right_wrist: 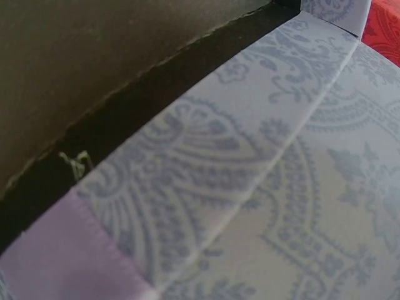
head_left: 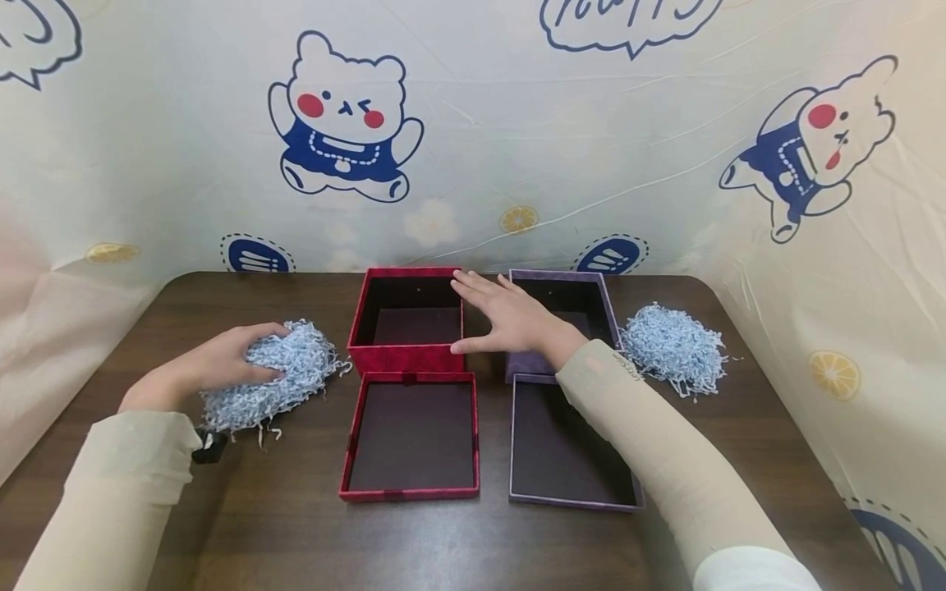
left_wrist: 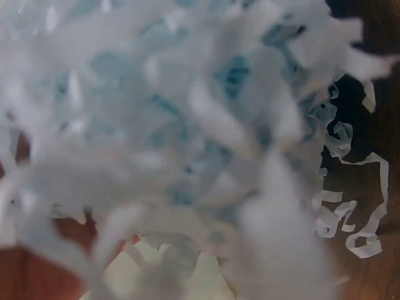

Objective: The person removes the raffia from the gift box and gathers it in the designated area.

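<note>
My left hand (head_left: 229, 357) grips a heap of light blue shredded paper (head_left: 296, 373) on the left of the table, thumb and fingers round its sides. In the left wrist view, blurred paper strips (left_wrist: 187, 125) fill most of the picture. My right hand (head_left: 513, 316) has its fingers spread and straight, with fingertips right at the right rim of the open red box (head_left: 406, 359). Its palm lies between that box and the open purple box (head_left: 526, 364), which the hand and forearm partly hide. A paisley pattern and lilac ribbon (right_wrist: 75, 250) show in the right wrist view.
A red lid (head_left: 414, 435) lies inside-up in front of the red box. The purple lid (head_left: 562, 460) lies before the purple box, partly under the right forearm. Another heap of blue shredded paper (head_left: 674, 349) sits at the right. A printed cloth (head_left: 473, 123) hangs behind the table.
</note>
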Tool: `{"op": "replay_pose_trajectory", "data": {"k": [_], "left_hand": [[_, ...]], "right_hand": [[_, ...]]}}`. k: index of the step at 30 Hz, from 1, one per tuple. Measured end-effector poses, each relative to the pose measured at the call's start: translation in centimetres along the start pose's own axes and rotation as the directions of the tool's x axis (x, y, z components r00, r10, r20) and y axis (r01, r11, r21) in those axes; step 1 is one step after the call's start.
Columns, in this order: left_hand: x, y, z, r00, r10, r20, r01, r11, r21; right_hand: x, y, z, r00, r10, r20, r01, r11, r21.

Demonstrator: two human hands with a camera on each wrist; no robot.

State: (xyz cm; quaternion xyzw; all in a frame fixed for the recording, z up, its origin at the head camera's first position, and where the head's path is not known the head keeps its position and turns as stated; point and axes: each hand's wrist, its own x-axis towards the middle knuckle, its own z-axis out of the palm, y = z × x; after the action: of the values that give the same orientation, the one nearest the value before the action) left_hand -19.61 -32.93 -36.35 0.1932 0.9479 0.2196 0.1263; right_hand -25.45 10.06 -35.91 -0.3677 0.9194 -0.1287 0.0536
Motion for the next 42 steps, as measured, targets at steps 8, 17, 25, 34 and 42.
{"op": "replay_pose_trajectory", "data": {"k": [8,17,25,34,42], "left_hand": [[-0.2,-0.1,0.2,0.999,-0.034,0.022,0.034,0.999,-0.003],[-0.3,0.1,-0.3,0.999,-0.045,-0.001,0.045,0.999,0.028],[-0.7,0.4,-1.0,0.999,-0.039,-0.023,0.04,0.999,0.023],[-1.3,0.8,-1.9,0.998,-0.047,-0.039,0.048,0.999,0.018],[-1.8,1.9,-3.2,0.996,-0.012,-0.087,0.019,0.997,0.077]], "right_hand": [[0.2,0.0,0.1,1.0,-0.004,-0.002,0.004,1.0,0.002],[0.3,0.1,-0.1,1.0,-0.001,-0.002,0.001,1.0,0.001],[0.4,0.1,-0.1,1.0,-0.002,0.001,0.001,1.0,0.008],[0.4,0.1,0.1,1.0,-0.006,0.005,0.006,1.0,0.016],[0.1,0.1,-0.2,1.0,-0.002,0.022,0.001,1.0,0.021]]}}
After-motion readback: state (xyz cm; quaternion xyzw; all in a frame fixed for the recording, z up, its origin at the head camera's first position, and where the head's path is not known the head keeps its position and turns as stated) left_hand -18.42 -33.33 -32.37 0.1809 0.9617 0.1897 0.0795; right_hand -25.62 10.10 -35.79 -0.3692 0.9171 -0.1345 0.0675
